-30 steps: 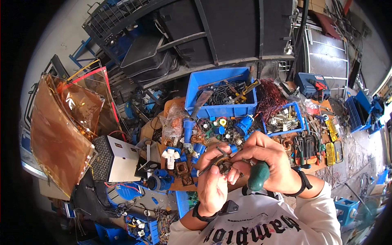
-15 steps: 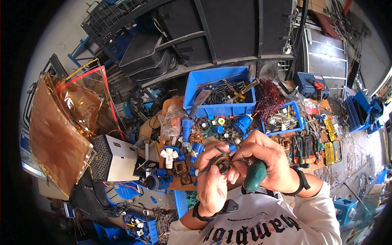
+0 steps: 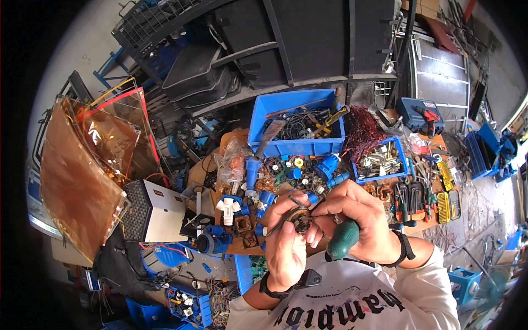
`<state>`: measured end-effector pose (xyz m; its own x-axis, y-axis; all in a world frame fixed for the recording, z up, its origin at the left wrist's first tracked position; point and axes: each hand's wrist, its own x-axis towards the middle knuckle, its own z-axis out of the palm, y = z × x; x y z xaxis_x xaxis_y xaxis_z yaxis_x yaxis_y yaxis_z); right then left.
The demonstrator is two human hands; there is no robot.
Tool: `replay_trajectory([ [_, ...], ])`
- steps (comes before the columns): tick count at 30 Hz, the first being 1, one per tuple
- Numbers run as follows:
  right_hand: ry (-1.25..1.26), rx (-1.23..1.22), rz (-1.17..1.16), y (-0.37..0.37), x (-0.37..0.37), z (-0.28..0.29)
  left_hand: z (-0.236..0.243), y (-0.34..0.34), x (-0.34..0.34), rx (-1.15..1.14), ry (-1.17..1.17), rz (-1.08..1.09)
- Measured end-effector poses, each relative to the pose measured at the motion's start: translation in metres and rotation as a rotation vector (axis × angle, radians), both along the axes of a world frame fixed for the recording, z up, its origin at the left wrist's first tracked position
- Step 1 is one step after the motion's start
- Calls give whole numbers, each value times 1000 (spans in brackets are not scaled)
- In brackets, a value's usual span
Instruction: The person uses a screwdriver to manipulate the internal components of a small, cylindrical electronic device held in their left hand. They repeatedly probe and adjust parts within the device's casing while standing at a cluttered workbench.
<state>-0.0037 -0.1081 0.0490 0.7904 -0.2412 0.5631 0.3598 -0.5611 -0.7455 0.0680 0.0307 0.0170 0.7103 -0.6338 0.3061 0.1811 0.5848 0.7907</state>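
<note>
In front of my chest, my left hand (image 3: 287, 242) pinches a small round brown part (image 3: 301, 221) between thumb and fingers. Its middle looks dark and rough, like a worn coil, and a dark cable runs along its edge. My right hand (image 3: 360, 217) is closed around a tool with a thick green handle (image 3: 345, 240), like a screwdriver's; the handle's end faces toward me. The tool's working end is hidden behind my fingers, close to the round part. Fingers of both hands nearly meet at the part, and I cannot tell whether the tool touches it.
Beyond my hands, a wooden bench (image 3: 234, 138) carries a blue bin (image 3: 297, 147) of cables and tools, a blue tray (image 3: 385, 177) of metal pieces, and blue fittings (image 3: 252, 175). Hand tools (image 3: 413, 199) lie at the right. A white box (image 3: 165, 214) stands at the left.
Both hands keep nearly the same grip and place. The right hand and the green handle shift very slightly; the round part stays held.
</note>
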Motion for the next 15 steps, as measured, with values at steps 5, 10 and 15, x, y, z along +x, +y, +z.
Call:
replay_trajectory([
  [5,-23,-26,14,-1,1,-1,8,-5,-7,126,-54,187],
  [10,-46,-35,5,1,0,-2,8,-3,-7,170,-146,200],
  [15,-73,-125,11,0,0,-2,5,-2,-8,205,-191,236],
])
